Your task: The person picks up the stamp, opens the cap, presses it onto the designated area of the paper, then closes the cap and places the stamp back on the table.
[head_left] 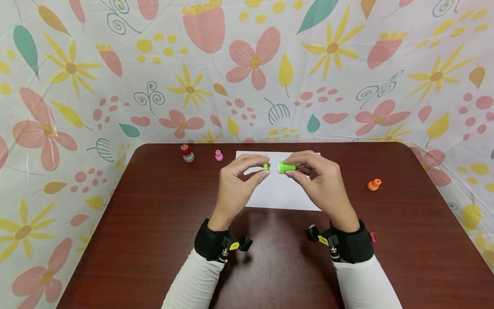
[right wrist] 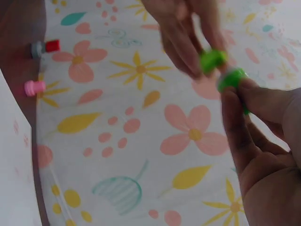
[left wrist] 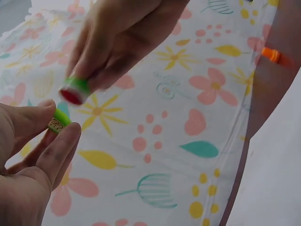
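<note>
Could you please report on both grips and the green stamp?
Left grip: pinching green cap. Right grip: pinching green stamp. Cap off, apart from stamp. Nothing visible between them.

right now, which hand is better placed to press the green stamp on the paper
Likely the right hand: it pinches the stamp, whose red face is uncovered but would need turning down towards the paper. The left hand pinches only the cap.

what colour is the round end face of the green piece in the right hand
Red: the end face shows best in the left wrist view.
</note>
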A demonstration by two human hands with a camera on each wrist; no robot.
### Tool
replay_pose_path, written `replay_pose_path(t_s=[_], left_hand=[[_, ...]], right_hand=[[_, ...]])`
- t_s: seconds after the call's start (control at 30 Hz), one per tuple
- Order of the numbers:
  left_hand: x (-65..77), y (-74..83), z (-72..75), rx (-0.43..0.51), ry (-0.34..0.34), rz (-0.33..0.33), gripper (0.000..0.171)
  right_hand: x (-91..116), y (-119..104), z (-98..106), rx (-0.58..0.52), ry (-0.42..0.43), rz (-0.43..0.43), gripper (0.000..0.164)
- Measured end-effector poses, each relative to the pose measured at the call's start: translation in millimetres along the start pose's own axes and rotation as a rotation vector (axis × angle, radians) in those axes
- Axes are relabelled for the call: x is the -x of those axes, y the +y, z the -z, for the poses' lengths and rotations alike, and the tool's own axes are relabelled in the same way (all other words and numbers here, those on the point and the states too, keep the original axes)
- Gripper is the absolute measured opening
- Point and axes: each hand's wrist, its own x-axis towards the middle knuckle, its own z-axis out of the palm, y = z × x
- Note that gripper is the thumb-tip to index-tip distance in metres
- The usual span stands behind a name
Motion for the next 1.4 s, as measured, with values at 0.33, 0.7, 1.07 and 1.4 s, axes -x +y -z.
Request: replay_pose_path(t_s=[0.33,0.7,1.07,1.4], left_hand=[[-5.1,4.3,12.8,-0.031,0.041,-0.013,0.026],[-6.0,6.1,18.1,-0.015,0.057,-0.044,0.027],[-6.7,8.7,23.3,-0.063,0.062,-0.063,0.026],[-3.6,6.8,25.5,-0.094,0.065,-0.047,0.026]], right_hand=[[-3,7,10,0.152,0.014,-0.014,0.029],[-13,38,10,0.374,-0.104,0.067,0.024],[-37,65,11,0.466,-0.285,0.064,0.014],[-51,95,0,0.481,-0.526,-0.047,0.011]])
